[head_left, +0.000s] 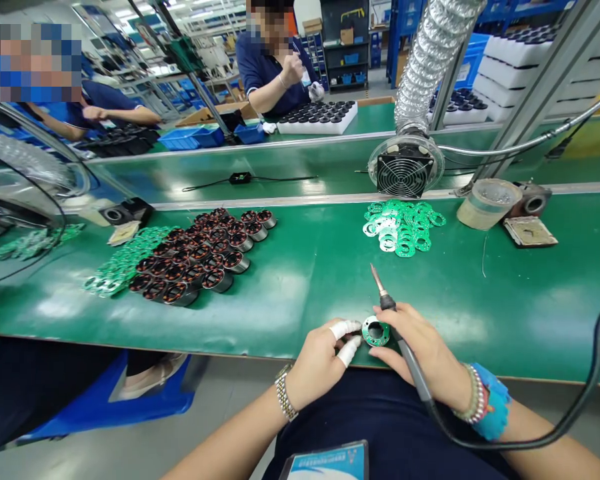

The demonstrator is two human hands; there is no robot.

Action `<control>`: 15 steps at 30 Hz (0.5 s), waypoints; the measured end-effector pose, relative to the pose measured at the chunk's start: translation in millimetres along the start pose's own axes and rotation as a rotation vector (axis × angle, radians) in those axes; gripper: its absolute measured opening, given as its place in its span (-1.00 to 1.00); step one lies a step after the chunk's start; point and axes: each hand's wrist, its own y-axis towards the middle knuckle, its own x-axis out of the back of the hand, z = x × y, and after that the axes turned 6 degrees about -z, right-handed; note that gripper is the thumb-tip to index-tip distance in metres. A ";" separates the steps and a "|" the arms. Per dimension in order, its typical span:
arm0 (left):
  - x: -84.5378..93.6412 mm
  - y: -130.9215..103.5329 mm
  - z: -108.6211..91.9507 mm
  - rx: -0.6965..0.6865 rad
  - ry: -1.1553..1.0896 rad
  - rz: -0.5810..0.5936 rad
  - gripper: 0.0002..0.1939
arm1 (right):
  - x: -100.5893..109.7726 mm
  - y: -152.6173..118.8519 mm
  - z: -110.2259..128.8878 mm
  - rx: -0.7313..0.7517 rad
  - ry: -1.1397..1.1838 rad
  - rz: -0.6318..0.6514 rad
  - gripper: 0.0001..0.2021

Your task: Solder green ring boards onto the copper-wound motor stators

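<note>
green ring board (376, 342) at worktop's (305, 287) near edge, well in front of fan (403, 175) | left grip (323, 357): narrow on board's rim, likely steadying it | right grip (430, 347): holding soldering iron (411, 363), pointed away, probably keeping heat off | board pile (400, 217) just before fan, presumably for reach

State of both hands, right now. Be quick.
Left hand: wrapped fingers at the left edge of the green ring board; whether they grip it cannot be told.
Right hand: closed, holding the soldering iron.
</note>
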 end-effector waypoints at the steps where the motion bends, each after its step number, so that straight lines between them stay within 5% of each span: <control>1: -0.5 -0.7 0.4 -0.048 0.045 -0.010 -0.76 | -2.6 -2.0 1.2 0.017 -0.022 -0.001 -0.61; 6: 1.8 6.4 3.9 -0.139 0.152 -0.017 -0.79 | -6.3 -3.3 3.1 -0.008 -0.011 -0.001 -0.67; 12: 7.5 19.6 4.6 0.378 -0.464 0.253 -0.80 | -3.9 0.3 2.8 -0.005 -0.010 0.007 -0.66; 15: 13.0 18.7 8.4 0.187 -0.291 0.215 -0.82 | -4.1 0.3 2.2 0.007 0.004 0.000 -0.65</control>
